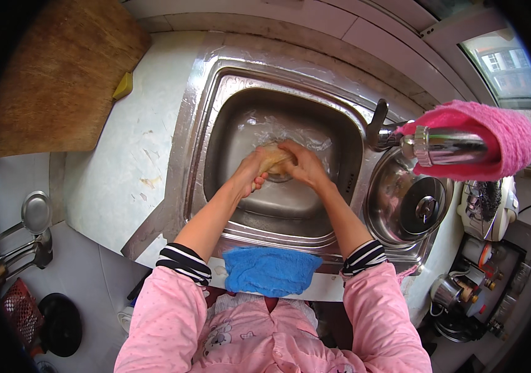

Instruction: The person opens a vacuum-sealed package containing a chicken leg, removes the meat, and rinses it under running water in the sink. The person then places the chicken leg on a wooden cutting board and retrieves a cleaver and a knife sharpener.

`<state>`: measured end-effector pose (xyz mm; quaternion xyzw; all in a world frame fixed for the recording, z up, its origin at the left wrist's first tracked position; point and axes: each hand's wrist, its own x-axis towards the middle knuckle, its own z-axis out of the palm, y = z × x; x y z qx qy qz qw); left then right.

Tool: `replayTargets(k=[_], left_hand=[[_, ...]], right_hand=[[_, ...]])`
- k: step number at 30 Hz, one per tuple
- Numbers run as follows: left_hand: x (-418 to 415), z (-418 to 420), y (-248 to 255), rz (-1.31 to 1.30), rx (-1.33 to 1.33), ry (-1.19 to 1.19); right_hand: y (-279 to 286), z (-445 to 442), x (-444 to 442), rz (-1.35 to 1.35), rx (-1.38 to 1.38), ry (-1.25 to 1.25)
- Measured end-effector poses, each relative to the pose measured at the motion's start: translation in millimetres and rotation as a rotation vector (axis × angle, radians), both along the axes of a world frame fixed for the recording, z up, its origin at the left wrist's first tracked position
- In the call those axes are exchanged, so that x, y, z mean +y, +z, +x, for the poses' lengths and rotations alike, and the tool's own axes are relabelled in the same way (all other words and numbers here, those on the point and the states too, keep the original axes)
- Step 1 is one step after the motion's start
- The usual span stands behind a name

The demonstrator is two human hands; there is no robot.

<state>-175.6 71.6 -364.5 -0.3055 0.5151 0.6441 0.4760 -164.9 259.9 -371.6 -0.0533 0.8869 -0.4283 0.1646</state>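
Both hands are inside the stainless-steel sink basin, low over shallow, rippling water. My left hand is wrapped around a pale yellowish, soft-looking item, with its fingertips curled beneath. From the other side, my right hand curves over the same item, its fingers pressed on the top. The hands hide much of it, so I cannot tell exactly what it is. Just below it, a round drain fitting partly shows.
A chrome faucet draped with a pink cloth juts in at right, above a lidded pot. A blue cloth lies over the front edge. At left are a wooden board and a yellow object.
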Motion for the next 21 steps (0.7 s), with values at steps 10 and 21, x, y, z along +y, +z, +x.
replayTargets(k=[10,21], left_hand=[[-0.6,7.3,-17.6,0.068,0.376,-0.100],[-7.0,7.9,-53.3,-0.135,0.677,-0.461]], right_hand=[[-23.2,-6.6,-10.6,-0.110,-0.181,-0.274],[-47.1,-11.4,-13.1,-0.236,-0.204,-0.394]])
